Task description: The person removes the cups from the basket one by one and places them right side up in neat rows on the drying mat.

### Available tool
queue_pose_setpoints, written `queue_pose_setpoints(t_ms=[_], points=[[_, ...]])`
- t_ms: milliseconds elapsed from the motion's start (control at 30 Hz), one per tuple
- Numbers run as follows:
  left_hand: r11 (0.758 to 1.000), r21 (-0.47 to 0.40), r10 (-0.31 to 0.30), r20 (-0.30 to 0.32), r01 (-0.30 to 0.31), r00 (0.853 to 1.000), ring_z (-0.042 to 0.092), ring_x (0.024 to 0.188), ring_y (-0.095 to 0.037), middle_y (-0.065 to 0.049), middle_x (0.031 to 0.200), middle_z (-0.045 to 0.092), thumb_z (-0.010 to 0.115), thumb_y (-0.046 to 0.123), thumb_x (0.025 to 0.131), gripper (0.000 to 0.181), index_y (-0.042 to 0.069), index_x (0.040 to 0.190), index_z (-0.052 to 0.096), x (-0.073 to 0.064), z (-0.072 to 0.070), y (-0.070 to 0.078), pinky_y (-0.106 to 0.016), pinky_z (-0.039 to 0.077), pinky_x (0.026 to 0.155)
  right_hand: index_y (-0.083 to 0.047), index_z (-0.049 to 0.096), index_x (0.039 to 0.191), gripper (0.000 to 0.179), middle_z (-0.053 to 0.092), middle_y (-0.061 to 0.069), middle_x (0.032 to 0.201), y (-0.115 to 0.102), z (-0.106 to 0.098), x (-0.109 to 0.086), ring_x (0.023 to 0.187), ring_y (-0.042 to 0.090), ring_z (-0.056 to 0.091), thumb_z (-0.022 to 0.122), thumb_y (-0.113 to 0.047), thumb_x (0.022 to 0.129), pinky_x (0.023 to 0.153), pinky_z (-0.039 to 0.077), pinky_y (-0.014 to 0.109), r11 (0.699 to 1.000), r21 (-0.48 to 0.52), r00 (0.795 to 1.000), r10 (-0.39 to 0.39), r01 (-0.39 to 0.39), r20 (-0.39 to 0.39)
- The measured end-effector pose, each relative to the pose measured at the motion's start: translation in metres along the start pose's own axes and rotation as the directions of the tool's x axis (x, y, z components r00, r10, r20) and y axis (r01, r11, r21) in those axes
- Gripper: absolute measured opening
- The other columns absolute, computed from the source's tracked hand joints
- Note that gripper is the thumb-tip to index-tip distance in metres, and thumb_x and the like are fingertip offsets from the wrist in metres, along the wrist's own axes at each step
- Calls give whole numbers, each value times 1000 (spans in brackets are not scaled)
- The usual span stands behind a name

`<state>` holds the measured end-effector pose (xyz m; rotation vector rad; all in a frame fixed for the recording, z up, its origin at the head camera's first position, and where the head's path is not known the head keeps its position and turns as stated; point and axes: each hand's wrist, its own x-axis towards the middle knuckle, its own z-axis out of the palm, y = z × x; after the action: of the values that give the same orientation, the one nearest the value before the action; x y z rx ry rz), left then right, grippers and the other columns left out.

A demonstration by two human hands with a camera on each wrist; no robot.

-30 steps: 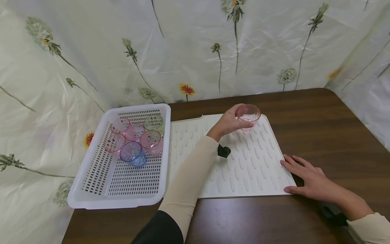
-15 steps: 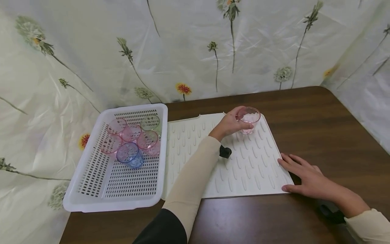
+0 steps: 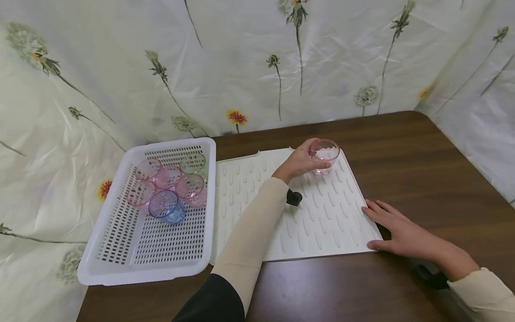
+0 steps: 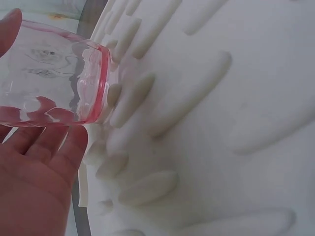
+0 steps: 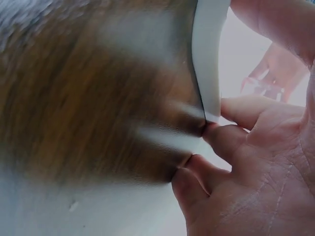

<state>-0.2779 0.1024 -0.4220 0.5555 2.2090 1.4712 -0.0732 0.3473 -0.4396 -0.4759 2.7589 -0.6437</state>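
Observation:
My left hand (image 3: 301, 162) grips a clear glass with a pink rim (image 3: 327, 152) near the far right corner of the white ridged drying mat (image 3: 327, 219). In the left wrist view, the glass (image 4: 49, 78) has its base right at the mat's ridges, the thumb on one side and the fingers on the other. Resting at the mat's right edge is my right hand (image 3: 406, 232), fingers spread and relaxed, its thumb by the near corner. In the right wrist view, fingertips (image 5: 221, 140) meet the mat's rim (image 5: 206, 64) and the table.
Left of the mat stands a white perforated basket (image 3: 146, 278). It holds a blue glass (image 3: 169, 210), a green glass (image 3: 193, 164) and several pink glasses (image 3: 190, 187). The brown wooden table (image 3: 402, 156) backs onto a flowered curtain (image 3: 241, 62).
The head view has turned slightly, so everything sits further left. The glass stands a little more upright, its bottom showing more through the rim. The right hand stays at the mat's edge.

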Motion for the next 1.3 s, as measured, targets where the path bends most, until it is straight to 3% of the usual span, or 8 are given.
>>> queue_pose_setpoints(t_ms=[133, 600, 800, 1033, 1167, 1300], points=[[1000, 14, -3, 13, 3, 1000, 44, 142, -19, -3, 150, 50, 84, 25, 79, 88, 19, 152, 35, -1, -2, 4, -35, 42, 115, 0, 35, 152, 95, 24, 28, 161, -4, -3, 2, 147, 51, 15, 78, -44, 79, 104, 30, 73, 999, 34, 999, 15, -16, 29], [988, 152, -14, 12, 12, 1000, 46, 139, -20, -5, 151, 48, 83, 28, 79, 89, 17, 152, 34, -2, -9, 10, -38, 43, 114, 1, 37, 151, 95, 26, 30, 159, -8, -4, 3, 145, 54, 19, 79, -45, 79, 105, 30, 73, 999, 16, 999, 29, -30, 37], [981, 190, -40, 11, 37, 999, 44, 141, -17, -2, 154, 44, 81, 37, 80, 96, 19, 157, 26, -7, -19, 21, -36, 42, 115, 2, 37, 150, 96, 25, 31, 159, -8, -5, 3, 145, 54, 19, 79, -45, 78, 105, 30, 73, 999, 9, 999, 32, -32, 43], [946, 323, -6, -34, 17, 999, 42, 143, -19, -2, 156, 42, 67, 54, 88, 91, 20, 158, 20, -23, -58, 45, -38, 40, 116, 3, 35, 151, 96, 25, 32, 158, -8, -4, 11, 144, 54, 18, 78, -44, 79, 104, 31, 74, 1000, -3, 998, 22, -22, 60], [916, 400, 54, -43, -32, 998, 40, 145, -21, -4, 158, 40, 62, 47, 94, 81, 16, 158, 23, -38, -82, 63, -37, 39, 117, 3, 35, 151, 95, 25, 32, 158, -4, -3, 11, 144, 54, 17, 78, -43, 79, 103, 32, 74, 1000, -5, 998, 15, -15, 61], [884, 461, 123, -57, -83, 991, 43, 143, -24, -7, 157, 41, 60, 36, 97, 69, 12, 155, 31, -63, -107, 75, -36, 40, 116, 2, 34, 151, 95, 24, 33, 158, 0, 0, 11, 145, 56, 15, 79, -42, 79, 101, 31, 74, 1000, 9, 998, 12, -13, 66]])
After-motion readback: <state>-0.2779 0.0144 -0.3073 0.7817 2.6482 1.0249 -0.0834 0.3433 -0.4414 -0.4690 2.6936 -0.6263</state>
